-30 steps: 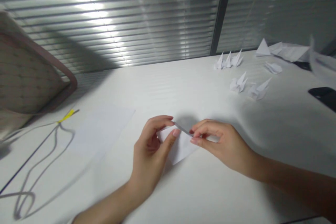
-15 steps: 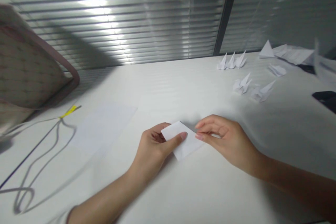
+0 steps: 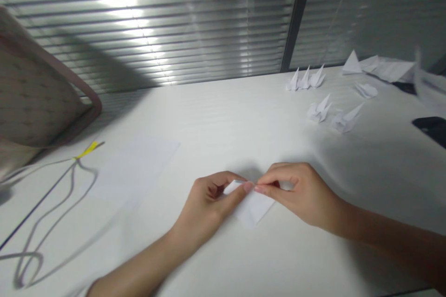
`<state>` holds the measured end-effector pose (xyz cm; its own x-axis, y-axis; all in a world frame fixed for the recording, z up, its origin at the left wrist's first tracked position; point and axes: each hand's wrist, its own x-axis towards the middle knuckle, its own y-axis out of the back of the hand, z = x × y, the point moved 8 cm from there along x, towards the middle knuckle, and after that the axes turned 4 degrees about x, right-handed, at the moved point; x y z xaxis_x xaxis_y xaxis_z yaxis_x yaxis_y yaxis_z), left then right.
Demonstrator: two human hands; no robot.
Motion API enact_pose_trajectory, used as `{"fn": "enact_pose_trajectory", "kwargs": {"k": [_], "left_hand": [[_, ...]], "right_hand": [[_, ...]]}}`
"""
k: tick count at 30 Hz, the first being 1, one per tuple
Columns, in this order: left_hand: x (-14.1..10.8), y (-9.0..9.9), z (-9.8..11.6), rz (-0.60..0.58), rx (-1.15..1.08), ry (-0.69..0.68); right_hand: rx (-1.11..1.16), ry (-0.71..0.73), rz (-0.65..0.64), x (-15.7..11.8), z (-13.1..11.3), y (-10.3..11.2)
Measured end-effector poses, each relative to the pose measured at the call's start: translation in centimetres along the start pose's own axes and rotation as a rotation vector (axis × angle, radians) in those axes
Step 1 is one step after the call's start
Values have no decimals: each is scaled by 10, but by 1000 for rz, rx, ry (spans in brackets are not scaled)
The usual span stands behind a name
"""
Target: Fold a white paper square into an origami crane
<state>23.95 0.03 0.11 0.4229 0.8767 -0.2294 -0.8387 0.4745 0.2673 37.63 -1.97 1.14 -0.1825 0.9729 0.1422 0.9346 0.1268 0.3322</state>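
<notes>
A small folded white paper [image 3: 256, 206] is held low over the white table, its lower corner pointing toward me. My left hand [image 3: 218, 199] grips it from the left, thumb on top and fingers behind. From the right, my right hand [image 3: 291, 183] pinches the paper's upper edge between thumb and index finger, close to the left thumb tip. Part of the paper is hidden behind the left thumb, and its exact folds are too blurred to tell.
Several folded paper cranes [image 3: 318, 109] stand at the back right, near folded papers [image 3: 386, 67] and a black object [image 3: 430, 130]. A flat paper sheet [image 3: 135, 169] lies left, beside a grey cable [image 3: 69, 190] with a yellow tie [image 3: 87, 149]. A bag [image 3: 35, 97] stands far left, before window blinds [image 3: 195, 23].
The folded paper has turned and tilted, its lower corner swinging right and toward me. Both hands are slightly lower, and the right fingertips have closed on the paper's upper edge beside the left thumb.
</notes>
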Motion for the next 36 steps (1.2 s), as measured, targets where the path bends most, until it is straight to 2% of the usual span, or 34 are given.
{"fn": "enact_pose_trajectory", "kwargs": {"k": [4,8,12,16,18,20,23,28,29,31,34,36], "left_hand": [[-5,1,3,3,109,-29],[-7,7,-5,59,41,5],[-3,14,-9,119,-74,17],[-1,17,-6,144,-28,10],[-1,16,-5,143,-4,4],[-1,14,-5,144,-10,-8],[0,7,-9,69,-39,4],[-3,-18,-12,-269,-1,49],[-3,-20,-11,-304,-6,48],[-2,-17,-9,-268,-49,34],[4,0,-7,-65,-154,-9],[6,9,-7,36,-214,-28]], "right_hand": [[22,-45,-93,-1,5,-6],[115,-144,-146,-1,16,-9],[191,-180,-68,6,28,6],[154,-139,41,13,31,24],[163,-119,39,13,27,23],[215,-127,-18,11,23,15],[241,-158,-99,7,19,2],[181,-88,-18,10,15,10],[191,-64,-1,10,13,13],[222,-5,68,9,8,21],[190,98,199,6,-3,37],[97,177,219,4,-11,41]]}}
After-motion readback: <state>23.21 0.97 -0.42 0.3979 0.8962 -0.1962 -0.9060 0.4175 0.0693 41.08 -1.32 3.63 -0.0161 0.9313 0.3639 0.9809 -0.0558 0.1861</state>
